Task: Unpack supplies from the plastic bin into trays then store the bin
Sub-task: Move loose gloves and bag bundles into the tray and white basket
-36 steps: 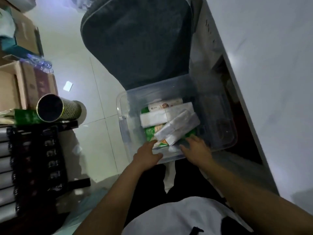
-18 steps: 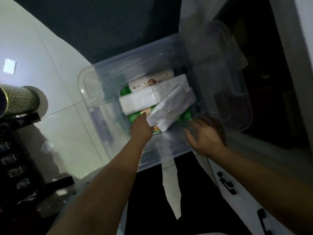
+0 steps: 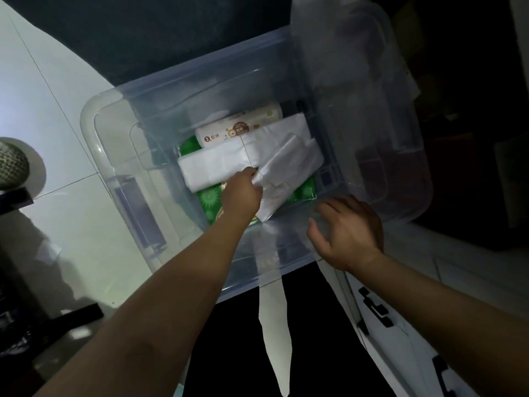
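Note:
A clear plastic bin (image 3: 97, 144) sits on the pale tiled floor in front of my legs. Inside lie a long white packet (image 3: 214, 164), a second white wrapped packet (image 3: 289, 170) lying slantwise, a white printed tube pack (image 3: 237, 130) and a green patterned pack (image 3: 209, 202) underneath. My left hand (image 3: 242, 193) reaches into the bin with its fingers closed on the near end of the slanted white packet. My right hand (image 3: 347, 233) rests with spread fingers on the bin's near right rim, holding nothing.
A dark cushioned seat (image 3: 160, 32) stands just behind the bin. A mesh-patterned cylinder (image 3: 13, 163) lies at the left edge above a dark rack (image 3: 17, 282). Dark furniture fills the right side. White tiled floor (image 3: 65, 219) shows left of the bin.
The view has closed in on the bin. My left hand has gone from the near rim into the bin and taken hold of the slanted white packet. My right hand stays at the rim.

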Demonstrator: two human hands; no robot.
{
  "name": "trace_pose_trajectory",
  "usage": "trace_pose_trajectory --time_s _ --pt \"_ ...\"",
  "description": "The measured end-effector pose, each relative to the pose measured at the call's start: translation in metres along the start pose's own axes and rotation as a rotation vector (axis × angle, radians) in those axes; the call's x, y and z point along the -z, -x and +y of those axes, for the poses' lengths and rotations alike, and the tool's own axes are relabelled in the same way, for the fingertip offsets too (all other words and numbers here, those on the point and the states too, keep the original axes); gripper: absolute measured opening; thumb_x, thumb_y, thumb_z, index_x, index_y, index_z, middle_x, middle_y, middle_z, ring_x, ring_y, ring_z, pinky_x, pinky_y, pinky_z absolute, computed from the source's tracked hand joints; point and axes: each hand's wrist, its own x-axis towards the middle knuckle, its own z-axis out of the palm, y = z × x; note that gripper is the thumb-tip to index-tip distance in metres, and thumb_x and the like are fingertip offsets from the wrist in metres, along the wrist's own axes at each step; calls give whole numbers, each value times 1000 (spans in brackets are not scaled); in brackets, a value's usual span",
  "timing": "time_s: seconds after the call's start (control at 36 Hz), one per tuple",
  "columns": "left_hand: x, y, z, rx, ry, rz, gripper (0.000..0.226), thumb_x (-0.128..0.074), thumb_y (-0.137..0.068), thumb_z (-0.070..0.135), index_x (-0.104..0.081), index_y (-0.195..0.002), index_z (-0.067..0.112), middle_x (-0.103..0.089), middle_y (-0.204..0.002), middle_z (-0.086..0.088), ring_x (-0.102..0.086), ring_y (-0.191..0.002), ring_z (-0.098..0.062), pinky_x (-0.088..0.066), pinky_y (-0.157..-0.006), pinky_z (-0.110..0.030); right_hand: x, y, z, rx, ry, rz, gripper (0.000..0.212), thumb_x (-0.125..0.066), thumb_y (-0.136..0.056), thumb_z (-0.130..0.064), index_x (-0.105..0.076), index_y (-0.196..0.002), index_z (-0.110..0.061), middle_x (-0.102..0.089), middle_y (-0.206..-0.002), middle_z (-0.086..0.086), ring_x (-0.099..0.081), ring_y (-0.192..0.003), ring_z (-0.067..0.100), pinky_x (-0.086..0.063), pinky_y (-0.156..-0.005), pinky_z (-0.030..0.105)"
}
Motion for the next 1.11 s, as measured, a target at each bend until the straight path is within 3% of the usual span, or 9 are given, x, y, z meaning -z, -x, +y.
trace_pose_trajectory --time_s 0.19,0.31,0.36,0.44,0.56,0.69,0.81,1.0,1.11 --pt "18 12 19 37 22 -11 14 -63 -78 8 -71 -86 16 -70 -87 -11 -64 -87 -34 -40 -63 -29 3 -3 0 -41 11 -104 42 -44 -82 -47 -70 -89 -15 -71 -94 3 -59 -92 29 -44 -73 35" --pt "51 33 19 65 261 109 13 -68 -78 8 -64 -75 20 -60 -66 4 -54 -63 -16 -35 -51 -21 11 -8 -2 -72 15 -282 49 -41 -80 -53 -69 -104 -20 -68 -112 1 -55 -105 26 -45 -81 36" --pt "69 45 16 130 422 151 16 -69 -79 6 -64 -79 21 -59 -67 12 -55 -63 -10 -41 -56 -17 14 -18 -3 -140 -11 -427 47 -44 -78 -56 -65 -109 -27 -63 -121 0 -52 -112 26 -42 -88 38" --pt "87 62 10 248 599 165 27 -66 -80 1 -66 -100 20 -67 -85 9 -64 -77 -10 -51 -69 -24 15 -41 -7 -265 -129 -592 37 -58 -73 -48 -61 -104 -28 -59 -119 4 -55 -109 30 -45 -88 39" --pt "98 79 6 317 786 251 33 -65 -81 -4 -64 -101 22 -67 -87 7 -62 -76 -5 -46 -64 -19 -2 -78 -15 -147 -136 -546 48 -65 -77 -27 -58 -123 -16 -54 -125 12 -54 -112 34 -48 -94 40" --pt "95 86 2 343 920 304 33 -65 -83 -1 -63 -105 23 -67 -97 -1 -66 -85 -15 -51 -73 -23 -38 -114 -33 56 156 -490 53 -53 -85 -13 -45 -136 -25 -36 -144 8 -31 -131 38 -27 -111 52" --pt "87 91 -2 407 987 317 39 -67 -84 4 -62 -119 19 -68 -110 -7 -67 -97 -22 -54 -85 -35 -58 -133 -33 281 401 -490 49 -57 -86 -11 -48 -133 -16 -45 -139 10 -29 -136 32 -9 -117 59" --pt "82 95 -4 457 1030 334 35 -66 -84 4 -63 -116 18 -72 -107 -2 -69 -96 -22 -54 -85 -42 -67 -137 -34 191 500 -500 51 -65 -83 -15 -50 -133 -16 -50 -136 9 -33 -134 34 -10 -115 64" --pt "78 97 -4 446 1026 353 30 -66 -83 5 -66 -97 31 -73 -93 10 -70 -86 -14 -55 -77 -37 -71 -136 -33 188 488 -483 49 -62 -86 -15 -48 -133 -14 -47 -137 13 -35 -132 35 -14 -114 63"
